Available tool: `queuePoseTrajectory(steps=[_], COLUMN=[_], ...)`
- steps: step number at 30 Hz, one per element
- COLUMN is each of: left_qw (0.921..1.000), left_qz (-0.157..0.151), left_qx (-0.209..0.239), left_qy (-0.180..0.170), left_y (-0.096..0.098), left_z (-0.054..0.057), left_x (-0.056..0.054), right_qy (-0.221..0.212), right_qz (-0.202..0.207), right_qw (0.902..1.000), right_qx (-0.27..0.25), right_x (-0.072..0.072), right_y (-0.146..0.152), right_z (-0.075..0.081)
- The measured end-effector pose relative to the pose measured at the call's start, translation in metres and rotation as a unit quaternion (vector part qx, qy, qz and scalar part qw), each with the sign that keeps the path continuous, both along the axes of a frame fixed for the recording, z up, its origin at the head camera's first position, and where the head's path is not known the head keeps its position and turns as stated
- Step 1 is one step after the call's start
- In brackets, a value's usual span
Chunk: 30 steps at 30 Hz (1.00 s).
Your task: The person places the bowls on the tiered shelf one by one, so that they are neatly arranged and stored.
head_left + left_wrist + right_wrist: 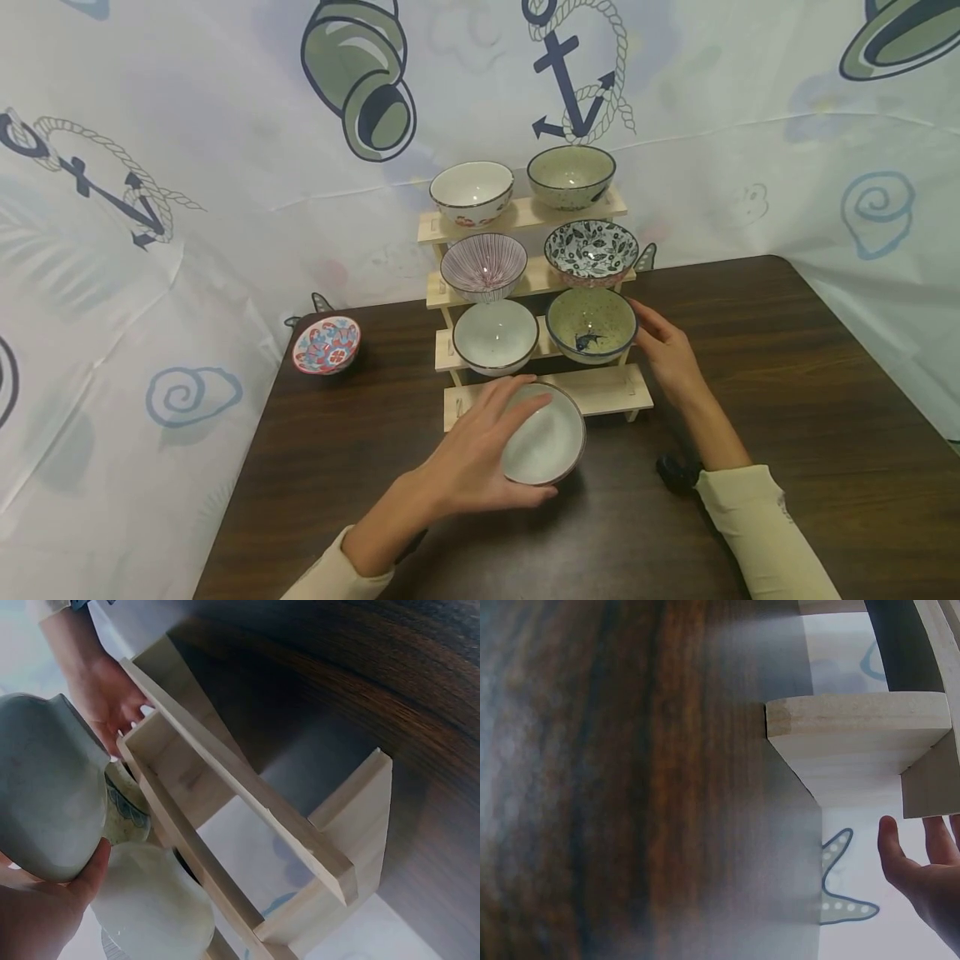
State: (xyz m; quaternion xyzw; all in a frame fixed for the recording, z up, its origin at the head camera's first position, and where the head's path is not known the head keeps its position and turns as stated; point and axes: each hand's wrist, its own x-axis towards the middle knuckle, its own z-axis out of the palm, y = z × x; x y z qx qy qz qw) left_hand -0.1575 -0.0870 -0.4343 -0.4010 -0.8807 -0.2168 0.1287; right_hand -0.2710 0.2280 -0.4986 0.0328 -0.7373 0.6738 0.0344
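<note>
My left hand (480, 454) grips a pale, brown-rimmed bowl (546, 442) by its sides, in front of the lowest tier. In the left wrist view that bowl (49, 787) is tilted, with the thumb against it. Over on the right, my right hand (667, 354) has its fingers at the side of a green speckled bowl (588, 321) with a dark fish motif. The right wrist view shows those fingers (891, 844) extended close to the end of a wooden shelf board (930, 780). Left of the green bowl stands another pale bowl (495, 333).
A tiered wooden stand (611, 390) also bears a striped bowl (483, 262), a leaf-patterned bowl (591, 250), a white floral bowl (472, 192) and a green bowl (572, 175). A red-and-blue bowl (327, 343) sits at the left of the dark table (787, 383). Patterned cloth (712, 167) hangs behind.
</note>
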Motion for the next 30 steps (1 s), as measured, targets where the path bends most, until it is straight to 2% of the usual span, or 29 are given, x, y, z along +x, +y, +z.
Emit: queuePoseTrajectory(steps=[12, 18, 25, 30], left_qw=[0.9994, 0.9994, 0.9976, 0.9974], left_qz=[-0.017, -0.022, -0.030, -0.026], left_qx=[0.005, 0.004, 0.011, 0.012], left_qy=[-0.028, -0.028, -0.061, -0.066], left_y=[0.012, 0.019, 0.026, 0.032], left_z=[-0.005, -0.007, -0.009, -0.011], left_x=[-0.011, -0.015, -0.019, -0.021], right_qy=[0.006, 0.000, -0.005, 0.001], right_qz=[-0.001, -0.001, -0.005, -0.003], right_qw=[1.0000, 1.0000, 0.9999, 0.9999], right_qx=[0.006, 0.008, 0.015, 0.016], right_x=[-0.001, -0.001, -0.001, -0.001], right_y=[-0.001, -0.001, -0.001, -0.001], right_z=[0.000, 0.000, 0.000, -0.001])
